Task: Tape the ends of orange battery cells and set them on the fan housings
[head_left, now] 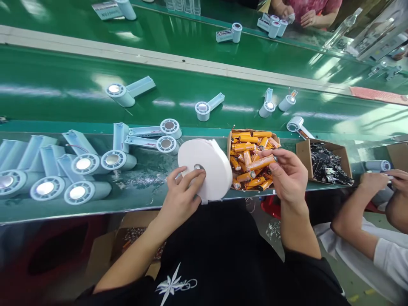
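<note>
Fingers (188, 180) of my left hand (181, 197) lie spread on the face of the white tape roll (205, 168), thumb and forefinger beside its centre hole, pressing it without closing round it. Fingers (270, 163) of my right hand (287, 176) are pinched together on an orange battery (261, 162), lifted just above the cardboard box of batteries (251, 159).

To do this well, I judge the roll should stay pinned flat-handed so it does not tip off the near edge of the green surface (143, 187), where part of it already overhangs. The battery wants a firm pinch near its end, with the thin leads kept clear of the other cells in the box.

Roll and battery sit close: the roll is under my left fingers, touching or nearly touching the left wall of the box, and the held battery is just to its right, between the two hands.

Left of the roll, a cluster of pale blue fan housings (76, 174) lies on the surface, more on the green conveyor belt (47, 97) beyond. Right of the batteries stands a second box of small dark parts (328, 163). A co-worker's hands (382, 182) work at the far right, another person's hands (306, 17) across the belt.
</note>
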Demonstrator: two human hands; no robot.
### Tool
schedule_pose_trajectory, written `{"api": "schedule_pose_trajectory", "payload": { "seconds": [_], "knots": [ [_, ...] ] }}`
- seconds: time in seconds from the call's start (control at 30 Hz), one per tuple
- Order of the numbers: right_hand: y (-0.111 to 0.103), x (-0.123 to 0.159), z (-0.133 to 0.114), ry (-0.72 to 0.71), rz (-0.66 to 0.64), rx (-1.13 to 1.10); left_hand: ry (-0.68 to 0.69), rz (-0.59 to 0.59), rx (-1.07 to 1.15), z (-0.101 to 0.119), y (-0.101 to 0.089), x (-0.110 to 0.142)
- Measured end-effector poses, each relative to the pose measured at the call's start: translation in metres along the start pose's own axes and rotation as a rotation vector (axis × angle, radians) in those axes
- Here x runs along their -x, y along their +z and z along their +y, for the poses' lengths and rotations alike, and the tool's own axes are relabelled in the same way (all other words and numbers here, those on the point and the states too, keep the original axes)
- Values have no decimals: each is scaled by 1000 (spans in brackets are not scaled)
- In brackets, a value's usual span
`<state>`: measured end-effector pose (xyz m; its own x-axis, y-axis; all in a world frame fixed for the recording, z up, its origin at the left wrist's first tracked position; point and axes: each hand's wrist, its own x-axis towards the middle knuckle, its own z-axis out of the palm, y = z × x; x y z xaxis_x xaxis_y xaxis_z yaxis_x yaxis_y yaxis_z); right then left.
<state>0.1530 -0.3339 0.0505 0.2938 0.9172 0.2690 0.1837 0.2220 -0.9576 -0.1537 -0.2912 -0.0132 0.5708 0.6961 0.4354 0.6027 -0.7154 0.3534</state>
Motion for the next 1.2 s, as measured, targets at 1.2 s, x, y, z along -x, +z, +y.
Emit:
{"api": "schedule_pose_trajectory", "payload": {
  "seconds": [1.2],
  "knots": [
    [-7, -42, -46, 169, -385, 336, 309, -112, -224, 11, -18, -20]
  ]
}}
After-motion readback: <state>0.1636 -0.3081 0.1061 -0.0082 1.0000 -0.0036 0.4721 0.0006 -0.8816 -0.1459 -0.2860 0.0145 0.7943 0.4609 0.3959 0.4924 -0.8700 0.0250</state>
